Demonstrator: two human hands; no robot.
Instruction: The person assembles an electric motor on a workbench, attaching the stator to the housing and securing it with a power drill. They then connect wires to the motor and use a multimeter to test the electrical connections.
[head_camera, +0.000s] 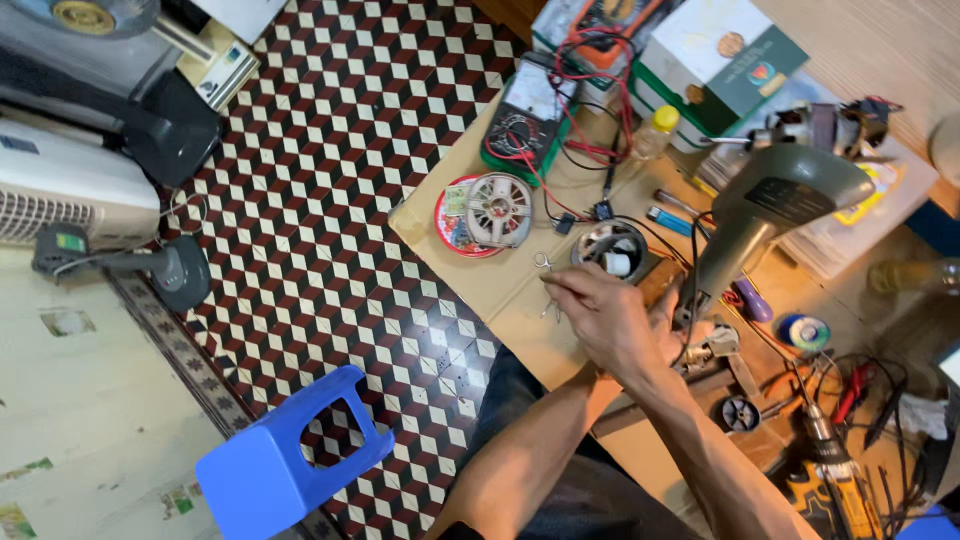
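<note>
Head view shows both of my hands low over the sheet of brown cardboard (470, 215) that covers the work surface, and I will place everything from the round motor stator (611, 249) with its copper windings. My left hand (603, 318) lies just below the stator, knuckles up, fingers curled narrow with the tips pinched together near a small pair of scissors (545, 263); whether the tips grip a wire or only touch the scissors I cannot tell. My right hand (668, 322) is mostly hidden behind the left, just below and right of the stator, so I cannot tell how its fingers stand. Left of the stator a white plastic fan rotor (499, 208) rests on a round red tin lid (450, 232). Above and left of the stator lies a green multimeter (528, 118) with red and black leads trailing toward the windings. Above the stator stands a small clear bottle with a yellow cap (655, 132). Right of the stator a grey-green lamp head (775, 200) hangs over the bench. Well below and right of the stator lies a yellow power drill (835, 480). Far to the lower left of the stator, on the checkered floor, stands a blue plastic stool (285, 460).
</note>
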